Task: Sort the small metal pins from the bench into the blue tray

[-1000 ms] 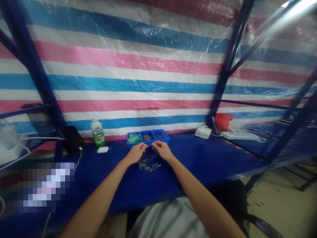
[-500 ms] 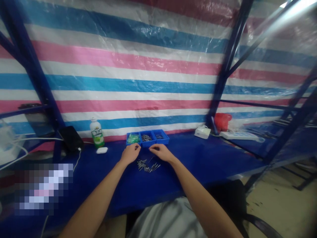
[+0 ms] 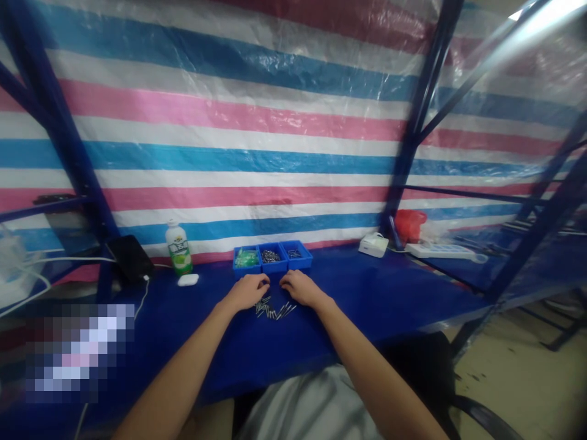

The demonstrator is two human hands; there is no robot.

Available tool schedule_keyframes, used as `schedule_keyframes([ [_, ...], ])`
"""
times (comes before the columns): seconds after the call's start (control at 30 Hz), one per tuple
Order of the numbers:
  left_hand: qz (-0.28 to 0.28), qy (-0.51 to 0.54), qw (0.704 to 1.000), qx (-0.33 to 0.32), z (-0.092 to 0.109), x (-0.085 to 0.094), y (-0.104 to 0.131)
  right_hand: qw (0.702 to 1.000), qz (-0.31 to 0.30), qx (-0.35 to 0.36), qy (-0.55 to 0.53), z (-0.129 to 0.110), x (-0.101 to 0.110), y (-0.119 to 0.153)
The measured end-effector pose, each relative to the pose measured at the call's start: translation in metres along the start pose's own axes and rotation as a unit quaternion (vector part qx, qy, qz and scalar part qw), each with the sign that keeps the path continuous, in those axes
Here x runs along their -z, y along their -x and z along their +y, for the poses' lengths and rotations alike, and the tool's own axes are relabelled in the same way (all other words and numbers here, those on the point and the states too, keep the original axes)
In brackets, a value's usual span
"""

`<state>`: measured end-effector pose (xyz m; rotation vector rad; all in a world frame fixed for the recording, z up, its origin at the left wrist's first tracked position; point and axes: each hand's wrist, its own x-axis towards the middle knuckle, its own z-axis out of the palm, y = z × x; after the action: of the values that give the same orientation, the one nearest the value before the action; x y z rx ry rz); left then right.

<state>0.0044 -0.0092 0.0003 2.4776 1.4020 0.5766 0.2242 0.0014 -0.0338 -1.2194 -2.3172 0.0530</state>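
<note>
Both hands hover close together over the blue table (image 3: 362, 305), just in front of three small blue bins. My left hand (image 3: 250, 291) has its fingers curled and its thumb and fingertips near each other; whatever they hold is too small to make out. Facing it, my right hand (image 3: 301, 288) is bent inward with its fingertips drawn together, their contents hidden. Right below the hands lies a loose pile of thin metal pins or screws (image 3: 275, 310). Green pieces fill the left bin (image 3: 247, 258), dark metal parts the middle bin (image 3: 271, 256), and a few thin metal pieces the right bin (image 3: 296, 252).
To the left stand a white-and-green bottle (image 3: 179, 249), a small white case (image 3: 188, 280) and a black phone (image 3: 131, 256) on a cable. A white box (image 3: 373, 244), a power strip (image 3: 440, 252) and a red bag (image 3: 409, 225) are at the right. Blue posts flank a striped sheet.
Both hands have come back from the bins' front edge toward me. My left hand has shifted right, nearer the loose pile, and my right hand's fingers are more curled.
</note>
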Motion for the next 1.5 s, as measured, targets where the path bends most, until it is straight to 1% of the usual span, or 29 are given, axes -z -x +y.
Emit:
schedule_keyframes([
  [0.1, 0.001, 0.005, 1.0, -0.001, 0.0, 0.001, 0.0, 1.0, -0.01, 0.01, 0.019, -0.001, -0.001, 0.0],
  [0.17, 0.001, -0.001, 1.0, -0.002, 0.0, 0.001, 0.0, 1.0, -0.006, 0.013, 0.011, -0.002, 0.0, 0.0],
  [0.23, 0.002, -0.009, 1.0, -0.005, 0.0, 0.001, -0.001, 1.0, 0.018, 0.01, -0.01, -0.003, 0.001, 0.0],
  [0.37, 0.0, -0.006, 1.0, -0.005, 0.0, 0.001, 0.0, 0.995, 0.086, 0.003, -0.044, -0.007, 0.008, 0.0],
  [0.53, -0.001, -0.004, 1.0, 0.005, 0.0, 0.0, -0.001, 0.99, 0.137, 0.008, 0.006, -0.016, 0.02, 0.001],
  [0.63, 0.001, -0.002, 1.0, 0.002, -0.002, -0.001, -0.002, 0.985, 0.174, 0.016, 0.009, -0.019, 0.024, 0.001],
  [0.73, -0.002, 0.0, 1.0, -0.001, -0.003, -0.001, -0.002, 0.979, 0.2, 0.037, -0.034, -0.022, 0.025, 0.001],
  [0.8, -0.004, -0.001, 1.0, -0.004, -0.004, -0.001, -0.002, 0.973, 0.209, 0.037, -0.093, -0.026, 0.026, 0.0],
  [0.87, -0.001, -0.004, 1.0, -0.008, -0.005, -0.001, -0.001, 0.956, 0.225, -0.004, -0.189, -0.031, 0.026, -0.002],
  [0.97, 0.004, -0.009, 1.0, -0.01, -0.006, -0.001, -0.001, 0.899, 0.249, -0.092, -0.348, -0.035, 0.025, -0.005],
  [1.03, 0.002, -0.011, 1.0, -0.009, -0.007, -0.001, -0.002, 0.87, 0.234, -0.12, -0.417, -0.033, 0.023, -0.007],
  [1.13, 0.001, -0.013, 1.0, -0.006, -0.007, -0.001, -0.003, 0.844, 0.167, -0.16, -0.483, -0.026, 0.018, -0.01],
  [1.2, 0.001, -0.016, 1.0, -0.006, -0.007, -0.001, -0.003, 0.817, 0.135, -0.198, -0.525, -0.022, 0.014, -0.012],
  [1.27, 0.0, -0.017, 1.0, -0.005, -0.007, -0.001, -0.003, 0.784, 0.137, -0.225, -0.563, -0.02, 0.012, -0.014],
  [1.3, 0.0, -0.017, 1.0, -0.005, -0.007, -0.001, -0.002, 0.772, 0.145, -0.232, -0.574, -0.02, 0.012, -0.015],
  [1.33, 0.001, -0.017, 1.0, -0.005, -0.007, -0.001, -0.002, 0.768, 0.151, -0.235, -0.577, -0.02, 0.013, -0.015],
  [1.37, 0.001, -0.016, 1.0, -0.004, -0.007, -0.001, -0.002, 0.774, 0.151, -0.231, -0.57, -0.021, 0.014, -0.014],
  [1.4, 0.001, -0.016, 1.0, -0.004, -0.007, -0.001, -0.002, 0.793, 0.144, -0.215, -0.551, -0.022, 0.017, -0.012],
  [1.43, 0.001, -0.014, 1.0, -0.005, -0.008, -0.001, -0.002, 0.822, 0.126, -0.188, -0.523, -0.022, 0.02, -0.01],
  [1.5, -0.001, -0.012, 1.0, -0.008, -0.008, -0.002, -0.002, 0.889, 0.054, -0.099, -0.445, -0.025, 0.028, -0.003],
])
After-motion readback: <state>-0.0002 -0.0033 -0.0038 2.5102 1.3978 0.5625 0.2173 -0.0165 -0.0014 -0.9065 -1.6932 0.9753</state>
